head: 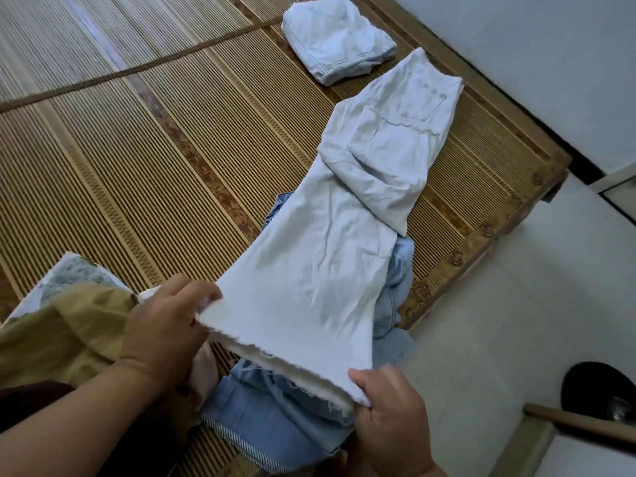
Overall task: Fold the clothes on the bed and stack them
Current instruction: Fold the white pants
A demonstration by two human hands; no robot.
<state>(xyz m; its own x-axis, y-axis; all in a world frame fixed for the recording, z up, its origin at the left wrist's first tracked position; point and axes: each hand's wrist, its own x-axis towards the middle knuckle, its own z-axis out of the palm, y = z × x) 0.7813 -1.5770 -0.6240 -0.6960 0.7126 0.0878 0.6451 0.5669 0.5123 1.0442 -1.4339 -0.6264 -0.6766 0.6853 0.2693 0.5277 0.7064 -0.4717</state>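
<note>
White jeans point(330, 242) with a raw hem stretch lengthwise across the bamboo-mat bed point(155, 139), waist end with its back pocket toward the far right corner. My left hand point(168, 325) pinches the left corner of the hem, and my right hand point(389, 407) pinches the right corner, holding that end slightly lifted. Light blue jeans point(272, 421) lie crumpled under the white pair. A folded pale garment point(337, 39) sits at the far edge of the bed.
A tan garment point(62, 335) and a grey-patterned cloth point(72, 277) lie at the near left. The bed's wooden edge point(495, 232) runs along the right, with pale floor beyond. A dark round object point(599, 390) and a wooden stick point(581, 421) are at lower right.
</note>
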